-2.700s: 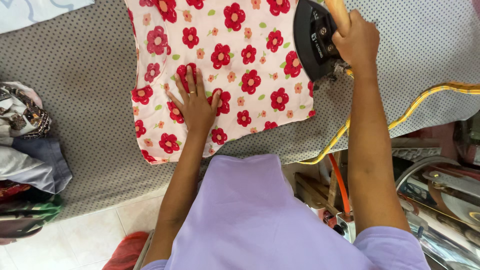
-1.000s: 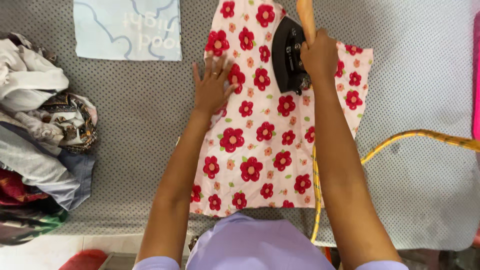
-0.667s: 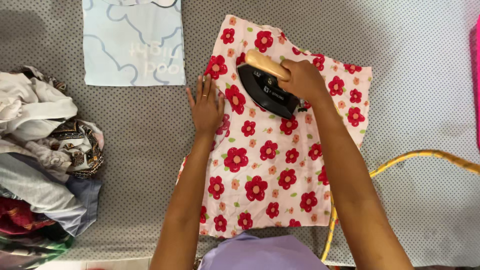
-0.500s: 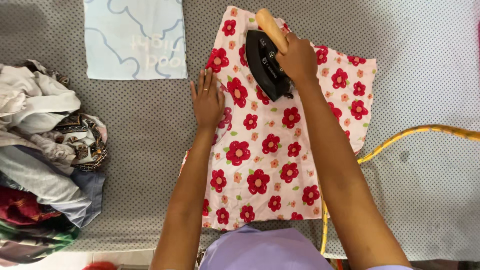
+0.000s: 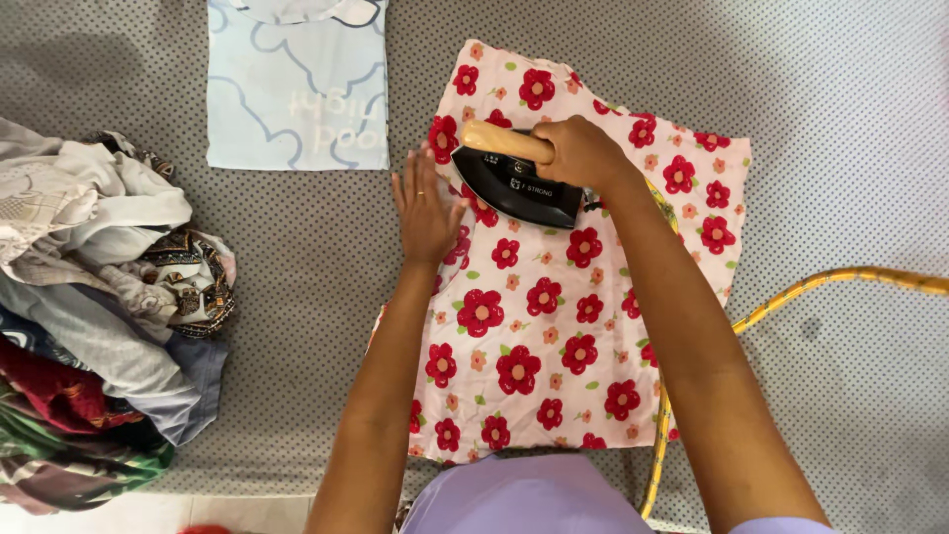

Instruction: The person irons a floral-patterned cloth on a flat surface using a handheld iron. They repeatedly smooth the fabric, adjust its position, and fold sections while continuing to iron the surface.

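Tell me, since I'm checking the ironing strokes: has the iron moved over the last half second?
Yes. The iron has turned on the flowered cloth; its tip now points toward the left hand.

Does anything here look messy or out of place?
Only the heap of crumpled clothes at the left edge, spilling off the padded grey surface. The flowered cloth lies flat under the iron.

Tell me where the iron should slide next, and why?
Probably down the cloth toward the person. The black iron, held by the right hand, sits near the far end of the flowered cloth, while the left hand presses flat on its left edge. Most of the cloth lies nearer the person.
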